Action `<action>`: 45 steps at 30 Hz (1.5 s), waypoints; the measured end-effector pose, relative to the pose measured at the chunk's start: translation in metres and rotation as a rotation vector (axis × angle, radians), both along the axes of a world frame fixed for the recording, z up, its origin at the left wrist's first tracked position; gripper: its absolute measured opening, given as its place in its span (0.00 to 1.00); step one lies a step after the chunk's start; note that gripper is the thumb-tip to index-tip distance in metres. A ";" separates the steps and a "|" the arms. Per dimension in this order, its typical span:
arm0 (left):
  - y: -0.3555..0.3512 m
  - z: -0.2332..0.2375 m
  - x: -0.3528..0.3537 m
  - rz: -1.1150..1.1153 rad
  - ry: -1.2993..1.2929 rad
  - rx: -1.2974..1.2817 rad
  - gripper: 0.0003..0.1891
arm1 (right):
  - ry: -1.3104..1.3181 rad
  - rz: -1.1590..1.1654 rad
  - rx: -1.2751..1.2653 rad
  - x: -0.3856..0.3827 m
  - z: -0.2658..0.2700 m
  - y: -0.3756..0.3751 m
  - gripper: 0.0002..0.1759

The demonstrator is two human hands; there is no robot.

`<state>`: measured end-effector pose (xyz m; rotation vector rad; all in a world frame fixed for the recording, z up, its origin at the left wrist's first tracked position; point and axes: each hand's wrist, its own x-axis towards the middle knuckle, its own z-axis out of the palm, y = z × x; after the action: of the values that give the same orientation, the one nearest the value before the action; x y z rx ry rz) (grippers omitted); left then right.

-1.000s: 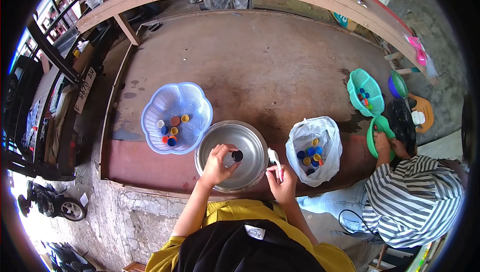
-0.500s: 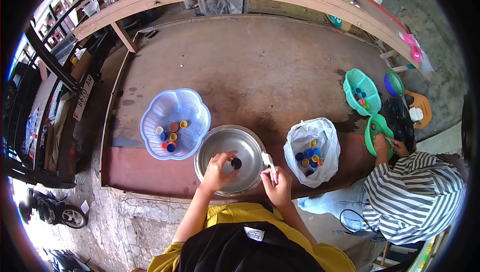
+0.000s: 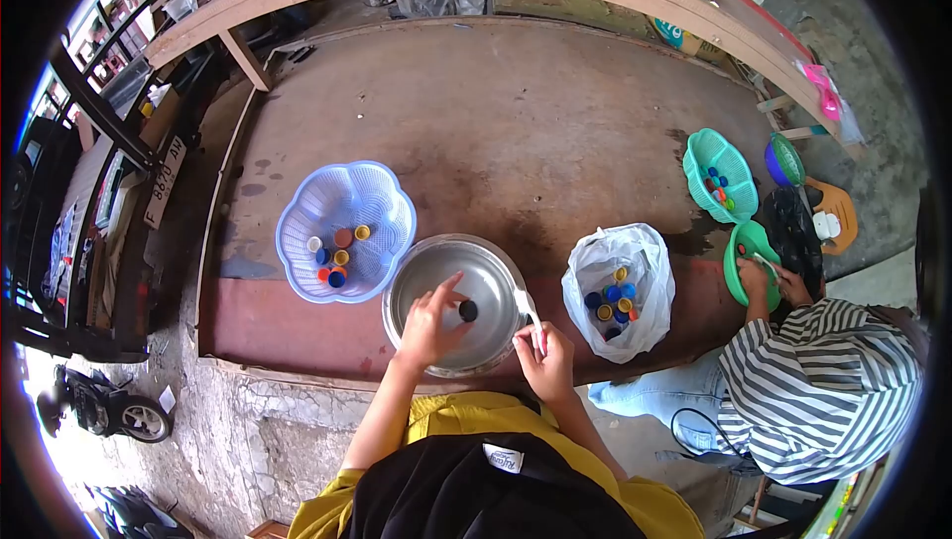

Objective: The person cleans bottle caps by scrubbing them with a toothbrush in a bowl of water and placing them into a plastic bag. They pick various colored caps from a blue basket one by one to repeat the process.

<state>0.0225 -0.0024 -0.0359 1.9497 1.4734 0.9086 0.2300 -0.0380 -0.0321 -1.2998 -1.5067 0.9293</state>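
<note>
A black bottle cap (image 3: 468,311) lies in the steel basin (image 3: 508,271) in front of me. My left hand (image 3: 428,326) is over the basin just left of the cap, fingers spread and holding nothing. At the basin's right rim, my right hand (image 3: 545,360) is closed around a slim white brush (image 3: 529,309) with some red on its handle. The brush's head points up and leans over the rim; its bristles are too small to make out.
Left of the basin, a lilac basket (image 3: 297,202) holds several caps. On the right stand a white plastic bag (image 3: 650,261) of caps, a green basket (image 3: 699,147) with caps and a green basin (image 3: 736,241), where a person in a striped top (image 3: 813,380) works with both hands.
My left hand's fingers have opened and lifted away from the black cap, which stays in the basin. My right hand keeps hold of the brush. The view has shifted slightly.
</note>
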 end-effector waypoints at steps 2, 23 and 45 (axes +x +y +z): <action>-0.005 -0.012 -0.003 0.001 -0.001 -0.014 0.47 | 0.014 0.012 0.008 -0.001 0.003 -0.001 0.06; -0.030 0.001 0.018 0.170 -0.704 0.010 0.50 | -0.154 0.278 0.107 -0.007 0.020 0.001 0.08; -0.035 0.028 -0.025 0.118 -0.493 -0.084 0.52 | -0.189 0.312 -0.024 -0.046 0.044 0.003 0.09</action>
<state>-0.0023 -0.0379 -0.0075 1.4497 1.3138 1.2500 0.1844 -0.0347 0.0121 -1.2170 -1.8884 1.0460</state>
